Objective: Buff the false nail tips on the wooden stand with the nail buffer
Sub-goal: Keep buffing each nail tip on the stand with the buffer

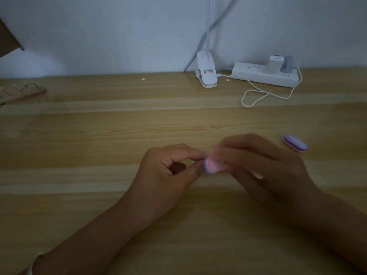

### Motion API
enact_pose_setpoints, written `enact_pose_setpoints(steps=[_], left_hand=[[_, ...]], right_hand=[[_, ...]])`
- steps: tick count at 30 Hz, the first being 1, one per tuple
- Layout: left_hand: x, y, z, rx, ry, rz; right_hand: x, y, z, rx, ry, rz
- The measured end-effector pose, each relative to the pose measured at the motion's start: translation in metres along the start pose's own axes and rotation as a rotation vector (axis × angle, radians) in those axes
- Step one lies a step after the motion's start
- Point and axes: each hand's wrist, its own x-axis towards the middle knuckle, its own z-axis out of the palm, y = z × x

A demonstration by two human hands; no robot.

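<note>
My right hand (258, 163) holds a small purple and pink nail buffer (270, 166) over the middle of the wooden table; the hand is blurred. My left hand (168, 175) meets it from the left, thumb and forefinger pinched right at the buffer's end. What they pinch is too small and hidden to make out. A second purple and pink buffer (295, 144) lies on the table to the right of my right hand. The wooden stand (19, 92) with several nail tips on wire holders lies at the far left edge.
A white clip lamp base (206, 72) stands at the back by the wall. A white power strip (265, 74) with plugs sits to its right, and a white cable (256, 96) loops forward from it. A brown box corner (8, 36) shows at top left.
</note>
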Motion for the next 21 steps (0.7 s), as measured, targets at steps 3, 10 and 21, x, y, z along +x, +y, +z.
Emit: enact_pose_setpoints(steps=[3,10,21], left_hand=[[0.0,0.001,0.0,-0.024,-0.002,-0.021],[0.0,0.002,-0.001,-0.073,0.023,-0.061],[0.0,0.007,-0.001,-0.127,0.002,-0.106]], right_hand=[[0.005,0.006,-0.005,-0.112,0.039,0.029],[0.006,0.004,-0.003,-0.087,0.038,0.067],[-0.001,-0.001,0.003,-0.048,0.071,0.004]])
